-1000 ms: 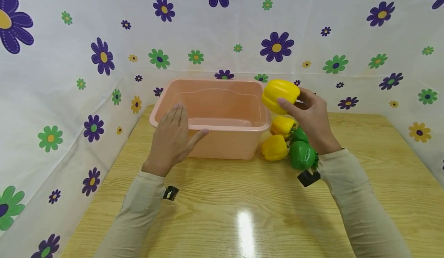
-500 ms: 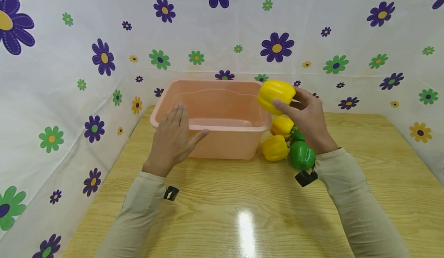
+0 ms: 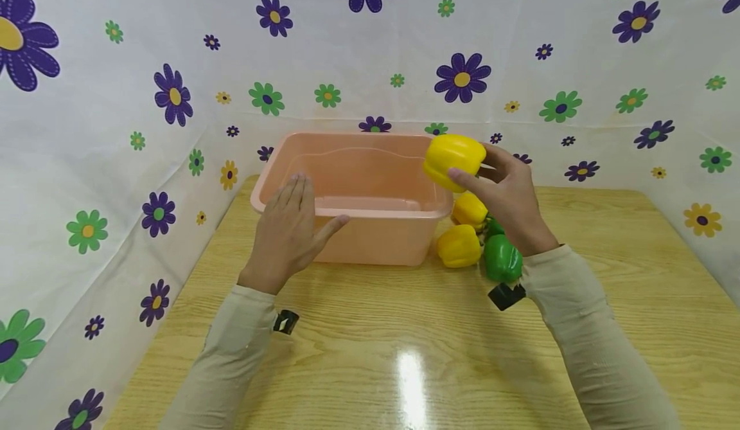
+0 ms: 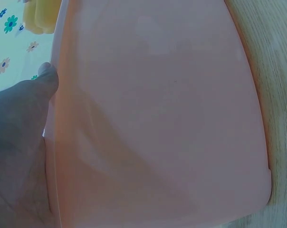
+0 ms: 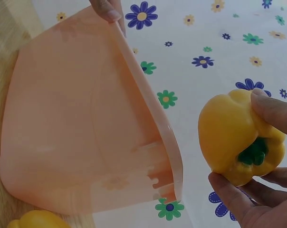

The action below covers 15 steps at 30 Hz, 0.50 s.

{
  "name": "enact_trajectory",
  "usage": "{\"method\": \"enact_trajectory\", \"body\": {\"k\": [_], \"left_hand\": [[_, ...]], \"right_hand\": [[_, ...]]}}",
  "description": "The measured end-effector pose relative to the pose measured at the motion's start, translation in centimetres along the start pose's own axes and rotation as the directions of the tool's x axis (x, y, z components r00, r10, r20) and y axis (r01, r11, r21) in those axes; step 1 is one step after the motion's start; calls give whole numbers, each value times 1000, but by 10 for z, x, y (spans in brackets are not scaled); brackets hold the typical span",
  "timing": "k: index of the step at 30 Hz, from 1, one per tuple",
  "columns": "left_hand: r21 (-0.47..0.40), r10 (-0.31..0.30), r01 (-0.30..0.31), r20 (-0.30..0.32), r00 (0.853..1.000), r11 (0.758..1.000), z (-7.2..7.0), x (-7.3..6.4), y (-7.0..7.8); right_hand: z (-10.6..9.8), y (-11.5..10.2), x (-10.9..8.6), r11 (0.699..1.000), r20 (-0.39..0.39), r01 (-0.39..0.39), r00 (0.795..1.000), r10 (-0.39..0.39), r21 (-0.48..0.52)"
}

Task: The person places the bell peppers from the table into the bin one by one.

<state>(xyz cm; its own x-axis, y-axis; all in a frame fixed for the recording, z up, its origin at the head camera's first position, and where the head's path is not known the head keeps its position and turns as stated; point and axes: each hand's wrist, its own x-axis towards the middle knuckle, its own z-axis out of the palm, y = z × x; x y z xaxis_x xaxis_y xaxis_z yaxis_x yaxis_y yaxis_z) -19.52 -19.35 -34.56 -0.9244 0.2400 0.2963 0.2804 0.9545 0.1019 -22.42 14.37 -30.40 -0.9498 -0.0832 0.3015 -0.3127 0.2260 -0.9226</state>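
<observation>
A yellow bell pepper (image 3: 455, 162) is held in my right hand (image 3: 511, 198), above the right rim of a pink plastic basin (image 3: 370, 240). In the right wrist view, fingers and thumb grip the pepper (image 5: 229, 133) around its green-stemmed end. My left hand (image 3: 283, 237) lies flat over the basin's front-left rim, fingers straight and pointing inward, thumb stretched along the rim. The left wrist view shows that thumb on the edge of the basin (image 4: 157, 104). Inside, the part of the basin that shows holds nothing.
Right of the basin, two more yellow peppers, a front one (image 3: 458, 246) and a rear one (image 3: 469, 210), lie beside green peppers (image 3: 503, 258), partly hidden by my right arm. A flower-print cloth (image 3: 578, 63) hangs behind and beside the wooden table (image 3: 347, 353).
My right hand has moved left with the yellow pepper, bringing it over the basin's right rim. The left hand and the basin have stayed in place.
</observation>
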Motion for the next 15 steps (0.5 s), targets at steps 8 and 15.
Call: {"method": "enact_trajectory", "body": {"k": [8, 15], "left_hand": [[5, 2, -2, 1, 1000, 1000, 1, 0, 0], [11, 3, -3, 1, 1000, 1000, -1, 0, 0]], "right_hand": [[3, -2, 1, 999, 2, -12, 1000, 12, -35], [6, -3, 1, 999, 14, -4, 1000, 5, -39]]}}
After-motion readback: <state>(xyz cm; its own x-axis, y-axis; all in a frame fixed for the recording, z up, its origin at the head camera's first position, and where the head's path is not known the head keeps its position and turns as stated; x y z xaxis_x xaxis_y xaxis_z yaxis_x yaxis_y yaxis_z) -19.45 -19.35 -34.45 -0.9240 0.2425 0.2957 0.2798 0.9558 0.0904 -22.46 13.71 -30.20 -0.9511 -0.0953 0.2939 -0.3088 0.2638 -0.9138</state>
